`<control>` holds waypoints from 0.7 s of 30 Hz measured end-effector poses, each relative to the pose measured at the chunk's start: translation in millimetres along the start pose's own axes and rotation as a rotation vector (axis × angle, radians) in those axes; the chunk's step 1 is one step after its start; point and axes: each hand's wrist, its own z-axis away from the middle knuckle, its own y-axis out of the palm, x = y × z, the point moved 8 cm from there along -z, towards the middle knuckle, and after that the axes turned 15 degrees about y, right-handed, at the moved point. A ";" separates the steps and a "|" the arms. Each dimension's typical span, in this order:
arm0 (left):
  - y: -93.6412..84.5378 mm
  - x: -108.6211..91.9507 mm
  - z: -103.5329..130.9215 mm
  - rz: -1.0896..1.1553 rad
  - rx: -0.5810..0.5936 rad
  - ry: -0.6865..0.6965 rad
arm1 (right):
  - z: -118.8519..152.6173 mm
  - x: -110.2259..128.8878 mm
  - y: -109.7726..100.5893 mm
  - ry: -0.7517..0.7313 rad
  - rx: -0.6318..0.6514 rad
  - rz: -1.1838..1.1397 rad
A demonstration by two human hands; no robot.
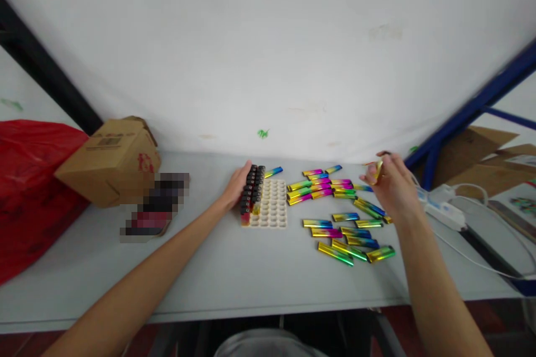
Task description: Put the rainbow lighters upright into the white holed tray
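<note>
A cream tray (274,206) with rows of round holes lies on the grey table. Black-topped lighters (253,184) stand upright in its left columns; the lower ones show red and yellow bodies. My left hand (237,184) rests against the tray's left side, its fingers partly hidden behind the lighters. Over the table's right side, my right hand (387,178) is closed on a small shiny yellow item (378,172), whose exact form is blurred. Between the tray and my right hand lie many loose metallic lighters (320,193) in gold, blue, pink and green.
A cardboard box (115,159) and a red bag (37,178) are on the left, beside a pixelated dark object (157,206). A white power strip (444,213) with cables lies at the right, near a blue frame (473,106) and open cardboard (473,153).
</note>
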 end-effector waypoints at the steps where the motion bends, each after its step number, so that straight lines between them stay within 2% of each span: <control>1: 0.2 -0.9 -0.6 -0.012 0.010 0.021 | 4.3 5.0 23.8 0.019 0.063 0.013; 3: 1.2 -2.2 -1.2 -0.030 0.032 0.050 | 12.4 5.6 71.0 0.078 0.197 0.015; 5: 2.2 -1.6 -1.0 -0.025 0.045 0.049 | 19.1 -5.0 113.9 0.133 0.310 0.036; 7: 2.1 -1.5 -1.0 -0.019 0.044 0.056 | 24.5 -19.5 147.7 0.106 0.361 0.123; 9: 2.1 -1.1 -0.9 -0.010 0.042 0.058 | 29.9 -34.1 170.8 0.028 0.349 0.244; 13: 4.2 -0.4 -0.5 0.003 0.061 0.039 | 45.4 -54.7 188.4 -0.076 0.240 0.430; 17: 2.5 -4.8 -1.2 -0.044 0.043 0.054 | 60.5 -62.3 188.2 -0.073 0.238 0.492; 21: 0.9 -6.9 -1.8 -0.067 0.035 0.073 | 61.6 -64.3 180.7 -0.083 0.190 0.532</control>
